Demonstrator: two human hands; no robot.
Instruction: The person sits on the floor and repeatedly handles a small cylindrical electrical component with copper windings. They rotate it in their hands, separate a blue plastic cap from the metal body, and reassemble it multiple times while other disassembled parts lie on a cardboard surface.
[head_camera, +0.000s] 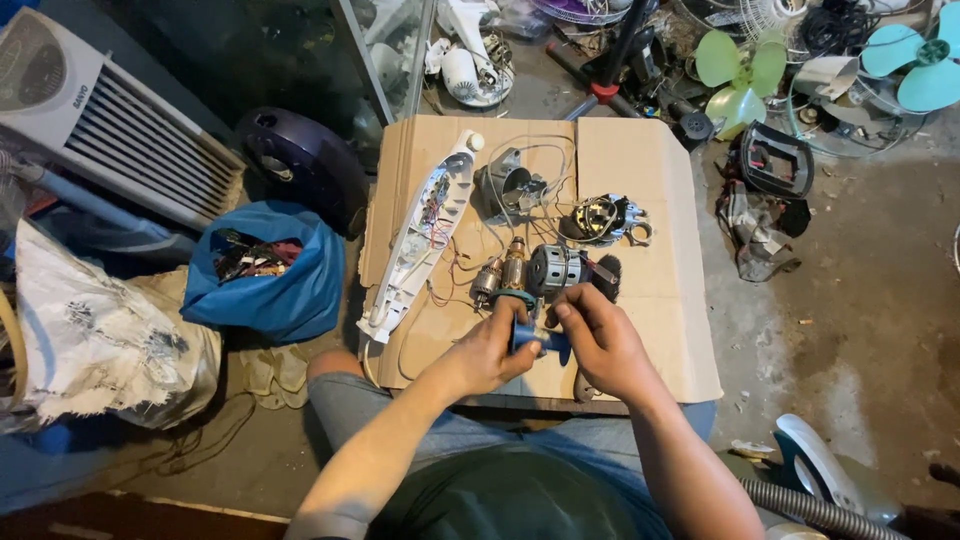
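A cardboard sheet (640, 330) lies on the floor (850, 300) before the person. On it, a long plastic casing (420, 235) lies at the left, and a motor (557, 268) stands near the middle. Behind the motor lies a coil part (600, 218). Both hands, the left hand (490, 350) and the right hand (600, 340), hold a small handle piece (538, 342) over the near edge. Left of the cardboard stands a bag (270, 270).

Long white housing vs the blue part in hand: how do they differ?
The long white housing lies flat on the cardboard, untouched; the blue part is held above it between the left hand and right hand. The white housing is far longer and slim, while the blue part is short and stubby. The housing is open, with wires showing inside; the blue part shows no wiring. Both look like parts of taken-apart appliances.
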